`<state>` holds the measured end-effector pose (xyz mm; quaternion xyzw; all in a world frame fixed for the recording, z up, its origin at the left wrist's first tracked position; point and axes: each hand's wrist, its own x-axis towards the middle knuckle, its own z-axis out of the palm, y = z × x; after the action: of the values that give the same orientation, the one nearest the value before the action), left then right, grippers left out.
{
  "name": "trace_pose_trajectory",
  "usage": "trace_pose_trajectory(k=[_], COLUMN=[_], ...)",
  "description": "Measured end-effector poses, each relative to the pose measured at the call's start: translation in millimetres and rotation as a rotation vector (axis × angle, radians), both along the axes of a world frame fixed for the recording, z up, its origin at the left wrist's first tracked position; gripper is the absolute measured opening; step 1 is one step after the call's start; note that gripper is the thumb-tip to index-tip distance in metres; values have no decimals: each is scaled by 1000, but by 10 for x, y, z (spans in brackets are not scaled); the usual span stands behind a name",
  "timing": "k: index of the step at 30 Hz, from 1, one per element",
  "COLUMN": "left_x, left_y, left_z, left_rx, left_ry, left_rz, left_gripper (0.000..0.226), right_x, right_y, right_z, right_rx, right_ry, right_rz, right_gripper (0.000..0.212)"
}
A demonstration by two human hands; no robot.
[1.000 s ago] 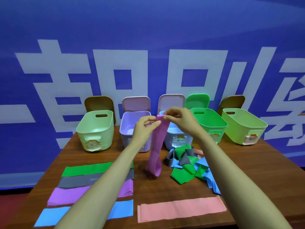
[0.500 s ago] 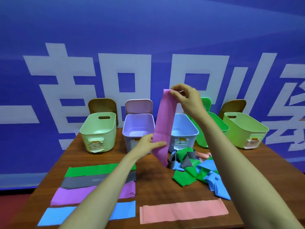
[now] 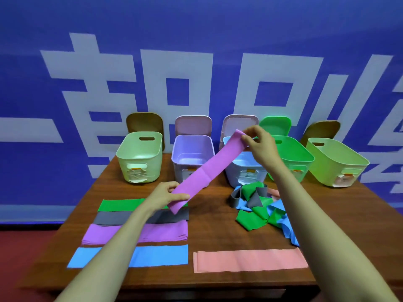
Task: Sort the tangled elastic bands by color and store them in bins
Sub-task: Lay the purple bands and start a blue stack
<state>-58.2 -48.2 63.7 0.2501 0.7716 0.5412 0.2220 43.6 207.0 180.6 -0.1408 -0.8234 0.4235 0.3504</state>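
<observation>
Left hand [image 3: 162, 198] (held low) and raised right hand [image 3: 259, 147] each pinch the purple band [image 3: 207, 171].

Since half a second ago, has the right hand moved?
Yes. The right hand has dropped from lid-top height down to the rim of the pale blue bin, pinching the purple band.

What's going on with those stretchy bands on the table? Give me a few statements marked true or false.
1. The left hand and right hand each grip an end of one purple band above the table. True.
2. The pink band is inside a bin. False: it lies flat near the table's front edge.
3. Five bins stand in a row at the back. True.
4. The tangled pile is all blue. False: green, grey, blue and some pink show.
5. A second purple band lies flat between a grey band and a blue band. True.
</observation>
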Motion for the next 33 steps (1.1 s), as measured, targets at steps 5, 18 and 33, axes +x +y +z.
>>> trace_pose_trajectory(k=[5, 18, 33], left_x=[-119, -239, -409], left_y=[-504, -1266, -1930], left_z=[-179, -618, -907], left_rx=[-20, -4, -196], left_ry=[-95, -46, 84], left_rz=[62, 657, 841], left_gripper=[21, 41, 40], right_x=[39, 159, -124], right_y=[-72, -773, -1492], right_z=[-583, -1716, -2029], right_rx=[35, 47, 15], right_ry=[-137, -452, -536], right_rz=[-25, 120, 251], right_gripper=[20, 12, 4])
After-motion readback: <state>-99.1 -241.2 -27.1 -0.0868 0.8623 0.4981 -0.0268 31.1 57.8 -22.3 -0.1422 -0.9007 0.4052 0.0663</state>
